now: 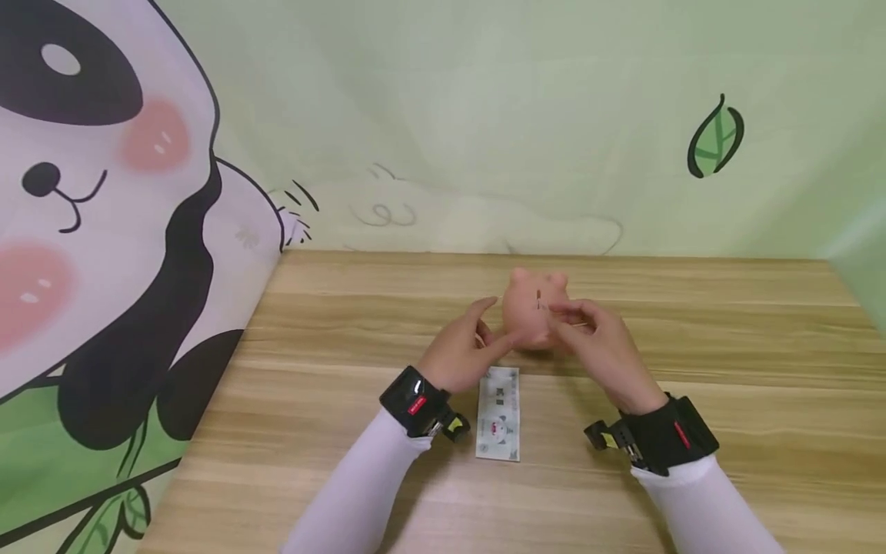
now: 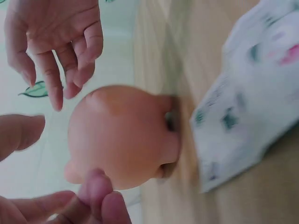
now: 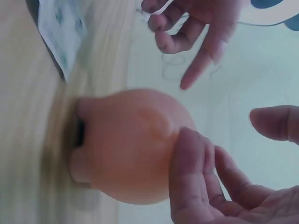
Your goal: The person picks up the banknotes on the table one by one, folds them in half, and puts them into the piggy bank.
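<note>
A round pink piggy bank [image 1: 526, 315] stands on the wooden table, a short dark slot showing on its top. On its left side my left hand [image 1: 458, 346] is held close, thumb apart from the fingers and nothing between them. My right hand [image 1: 609, 350] is at the other side; its fingertips are at the bank in the right wrist view, though contact is hard to tell. That hand's thumb [image 3: 275, 123] stands off from its fingers. A pale printed banknote [image 1: 498, 415] lies on the table in front of the bank, near my left wrist.
The wooden table [image 1: 761, 369] runs back to a pale green backdrop [image 1: 484, 115]. A large printed panda [image 1: 104, 231] covers the left side. Black camera straps are on both wrists.
</note>
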Demonstrator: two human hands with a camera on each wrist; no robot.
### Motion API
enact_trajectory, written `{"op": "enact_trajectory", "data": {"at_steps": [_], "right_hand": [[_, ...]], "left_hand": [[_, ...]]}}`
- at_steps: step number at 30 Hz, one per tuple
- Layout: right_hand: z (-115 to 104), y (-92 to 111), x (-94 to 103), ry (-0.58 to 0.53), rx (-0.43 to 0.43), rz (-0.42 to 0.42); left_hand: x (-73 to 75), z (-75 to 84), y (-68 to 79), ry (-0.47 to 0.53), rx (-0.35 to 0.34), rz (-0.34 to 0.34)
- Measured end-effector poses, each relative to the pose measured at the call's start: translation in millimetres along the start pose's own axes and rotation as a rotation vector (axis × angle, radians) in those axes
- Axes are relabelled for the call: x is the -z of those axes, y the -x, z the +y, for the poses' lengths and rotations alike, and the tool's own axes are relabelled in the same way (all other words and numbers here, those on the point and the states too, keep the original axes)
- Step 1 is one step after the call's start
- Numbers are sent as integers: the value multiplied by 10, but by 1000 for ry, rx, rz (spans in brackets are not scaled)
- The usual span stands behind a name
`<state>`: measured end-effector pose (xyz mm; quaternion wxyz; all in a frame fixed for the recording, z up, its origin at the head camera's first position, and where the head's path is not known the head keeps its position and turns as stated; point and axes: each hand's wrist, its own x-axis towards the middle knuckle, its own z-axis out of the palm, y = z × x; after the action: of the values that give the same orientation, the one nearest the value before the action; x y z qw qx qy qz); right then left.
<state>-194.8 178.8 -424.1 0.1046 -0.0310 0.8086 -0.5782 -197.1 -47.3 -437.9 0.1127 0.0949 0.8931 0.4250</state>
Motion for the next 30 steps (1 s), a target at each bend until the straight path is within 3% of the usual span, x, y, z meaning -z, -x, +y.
{"op": "enact_trajectory", "data": {"at_steps": [4,7,11,16,23,30], "right_hand": [[66,141,21,-114,-33,-136],[133,216,20,-188,-46,-220],[230,284,-15,-243,-90,-294],[372,350,-98,-318,-176,-368],[469,416,-169,-421,-247,-439],[507,440,-193,-477,-263,-427]], "left_hand": [[38,-123,181,68,27,-26],[53,-218,322,125,78,-83],[63,-333,468,177,132,-158],[73,-428,576,277,180,-202],[72,-491,641,592,215,-259],[64,-518,681,780,267,-325]]}}
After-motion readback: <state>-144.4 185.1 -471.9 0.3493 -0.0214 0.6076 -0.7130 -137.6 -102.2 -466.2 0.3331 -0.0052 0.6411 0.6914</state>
